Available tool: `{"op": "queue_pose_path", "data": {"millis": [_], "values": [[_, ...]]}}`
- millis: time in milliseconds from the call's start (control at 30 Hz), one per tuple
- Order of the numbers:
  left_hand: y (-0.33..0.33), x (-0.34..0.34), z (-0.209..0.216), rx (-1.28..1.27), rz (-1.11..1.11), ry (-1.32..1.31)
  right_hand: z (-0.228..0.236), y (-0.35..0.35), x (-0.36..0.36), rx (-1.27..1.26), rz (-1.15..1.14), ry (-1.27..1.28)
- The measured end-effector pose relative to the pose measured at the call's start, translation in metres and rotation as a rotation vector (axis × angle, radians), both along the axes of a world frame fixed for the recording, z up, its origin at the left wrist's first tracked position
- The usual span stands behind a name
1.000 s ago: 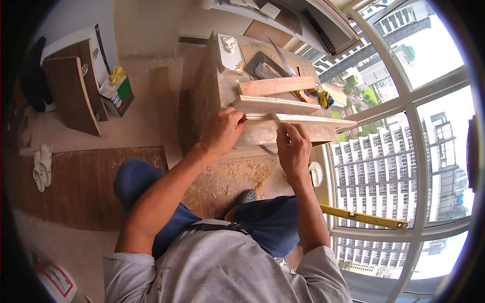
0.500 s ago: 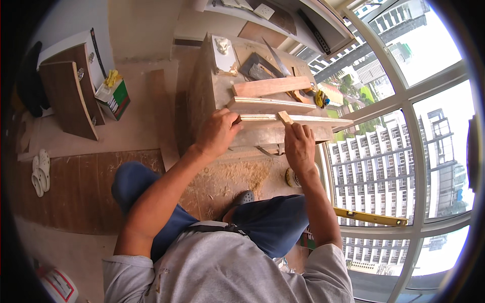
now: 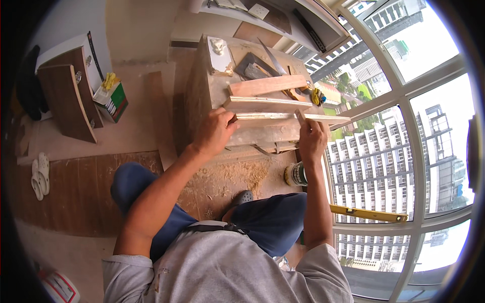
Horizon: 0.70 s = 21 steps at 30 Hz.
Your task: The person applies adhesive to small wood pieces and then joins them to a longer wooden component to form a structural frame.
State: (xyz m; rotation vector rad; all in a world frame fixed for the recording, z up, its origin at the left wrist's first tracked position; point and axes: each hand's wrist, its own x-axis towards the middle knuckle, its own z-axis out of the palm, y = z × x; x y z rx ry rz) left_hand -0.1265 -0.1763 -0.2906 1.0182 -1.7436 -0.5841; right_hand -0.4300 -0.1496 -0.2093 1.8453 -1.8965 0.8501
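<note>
My left hand is closed on the left end of a narrow plywood board that stands with its pale layered edge facing up. In my right hand is a small flat wooden stick, its tip on that edge, right of the middle. Just beyond lies a second plywood strip. Past it rests a reddish wooden board. All three boards are on a dusty wooden work box. My right fingertips are partly hidden behind the hand.
Farther back on the box are a handsaw, a dark tray-like piece and a white panel with a pale lump on it. A can stands by the window, near a yellow spirit level. Shavings litter the floor.
My right hand has slid the wooden stick rightward along the board's edge, and the stick now stands more upright. My left hand keeps its hold at the left end.
</note>
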Motion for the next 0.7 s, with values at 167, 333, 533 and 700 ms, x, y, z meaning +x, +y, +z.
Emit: {"op": "queue_pose_path", "data": {"millis": [167,333,533,700], "values": [[0.001,0.001,0.001,0.026,-0.008,-0.007,-0.005,0.021,0.059,0.036,0.200,0.030],[0.002,0.004,-0.002,0.001,0.004,-0.013,-0.004,0.020,0.067,-0.089,0.160,-0.045],[0.004,0.001,0.002,0.046,0.003,-0.087,-0.029,0.024,0.073,-0.111,0.188,0.014],[0.004,0.003,-0.003,0.006,0.016,-0.086,-0.033,0.046,0.107,-0.066,0.376,0.201]]}}
